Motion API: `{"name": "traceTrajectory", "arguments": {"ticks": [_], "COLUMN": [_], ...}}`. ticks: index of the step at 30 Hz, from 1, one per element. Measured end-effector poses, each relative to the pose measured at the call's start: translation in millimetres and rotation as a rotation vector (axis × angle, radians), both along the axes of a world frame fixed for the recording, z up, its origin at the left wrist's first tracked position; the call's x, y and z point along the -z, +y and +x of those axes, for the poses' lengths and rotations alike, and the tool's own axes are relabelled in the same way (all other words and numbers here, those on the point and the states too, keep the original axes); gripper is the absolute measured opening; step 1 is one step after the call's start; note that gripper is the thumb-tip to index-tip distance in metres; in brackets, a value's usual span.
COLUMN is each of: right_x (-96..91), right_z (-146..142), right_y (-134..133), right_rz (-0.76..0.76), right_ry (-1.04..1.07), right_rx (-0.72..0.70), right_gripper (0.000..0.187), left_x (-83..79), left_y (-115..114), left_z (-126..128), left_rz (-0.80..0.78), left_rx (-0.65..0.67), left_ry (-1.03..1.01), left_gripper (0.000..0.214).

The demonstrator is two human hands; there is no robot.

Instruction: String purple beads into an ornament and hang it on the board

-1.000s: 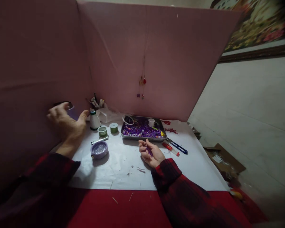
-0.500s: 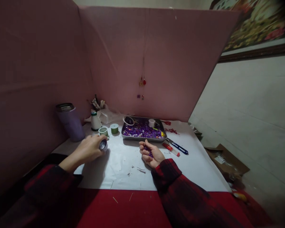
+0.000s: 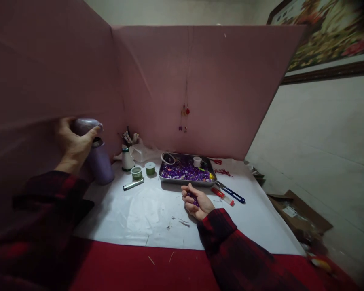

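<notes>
My left hand (image 3: 74,147) grips a shiny lilac lid (image 3: 86,126) by its sides. The lid is tilted just above the mouth of a tall purple tumbler (image 3: 100,165); whether the two touch, I cannot tell. Curled fingers of my right hand (image 3: 202,204) hold purple beads (image 3: 194,199) in front of a metal tray (image 3: 186,183). In that tray lie many loose purple beads (image 3: 185,171), a small white cup (image 3: 197,161) and a round white-rimmed dish (image 3: 168,158).
Right of the tray are blue-handled thread snips (image 3: 233,195), a red-capped clear tube (image 3: 223,196) and red cord scraps (image 3: 223,172). Green thread spools (image 3: 150,169), a white thread cone (image 3: 128,159) and a silvery stick (image 3: 133,184) stand or lie left. A pink partition (image 3: 151,89) rises behind.
My left hand has lifted the lid from the table, up and left to the tumbler's top, uncovering the silvery stick. My right hand keeps its hold; the view has shifted slightly.
</notes>
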State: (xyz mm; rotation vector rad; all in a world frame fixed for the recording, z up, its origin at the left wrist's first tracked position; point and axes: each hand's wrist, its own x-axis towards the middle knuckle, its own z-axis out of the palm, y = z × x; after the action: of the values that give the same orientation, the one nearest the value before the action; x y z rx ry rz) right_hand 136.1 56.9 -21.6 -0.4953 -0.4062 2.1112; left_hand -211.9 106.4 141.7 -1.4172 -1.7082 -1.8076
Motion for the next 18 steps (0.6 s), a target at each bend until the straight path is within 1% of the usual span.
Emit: {"name": "traceTrajectory", "arguments": {"ticks": [3,6,8,11,14,16,18], "right_x": [1.9,1.6,0.9,0.4,0.4,-0.2,-2.1], "right_z": [0.3,0.3,0.4,1.0,1.2,0.6,-0.6], "right_y": [0.1,-0.3,-0.6,-0.7,-0.3,-0.4,-1.3], "right_rz": [0.015,0.005,0.005,0.015,0.017,0.005,-0.023], "right_ry": [0.0,-0.008,-0.009,-0.004,-0.004,-0.006,-0.001], "right_rx": [-0.004,0.006,0.007,0.001,0.001,0.01,0.027], "right_gripper": [0.021,0.021,0.02,0.019,0.022,0.026,0.03], "left_x": [19.7,35.3,40.6,42.6,39.3,34.6,29.7], "left_y": [5.5,3.0,-0.3,-4.1,-7.3,-11.3,-18.0], "left_z": [-12.2,-11.4,-7.6,-3.5,-2.6,0.8,12.5], "left_rz": [0.041,0.025,0.003,-0.046,-0.099,-0.102,-0.061], "left_rx": [-0.102,-0.148,-0.185,-0.197,-0.19,-0.233,-0.284], "left_ry": [0.086,0.087,0.079,0.123,0.14,0.116,0.119], "left_gripper": [0.069,0.07,0.07,0.065,0.062,0.066,0.073]}}
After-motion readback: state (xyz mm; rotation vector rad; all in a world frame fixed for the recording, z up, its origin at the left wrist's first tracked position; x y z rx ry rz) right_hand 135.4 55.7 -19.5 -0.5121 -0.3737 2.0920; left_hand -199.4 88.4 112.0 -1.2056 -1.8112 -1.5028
